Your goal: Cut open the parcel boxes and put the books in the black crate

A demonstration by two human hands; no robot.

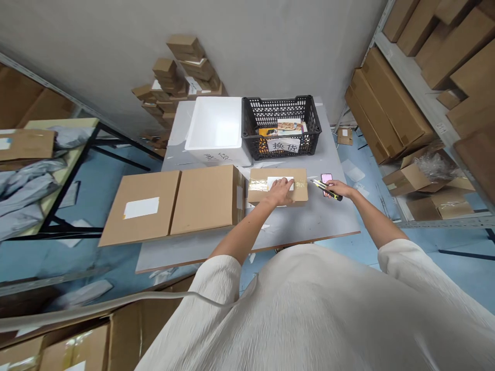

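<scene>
Hands at a grey table (309, 221), seen from the head camera: the left hand (279, 191) lies flat, palm down, on the white label (273, 180) of a small taped box (258, 189) near the table's middle. The right hand (342, 189), just right of the box, is closed around a yellow-and-black knife (324, 188), whose tip points toward the box without touching it. A pink phone (327, 178) lies just behind the knife. A large carton (174, 203) sits just left of the box. A black crate (281, 139) and a white foam bin (216, 126) stand behind.
</scene>
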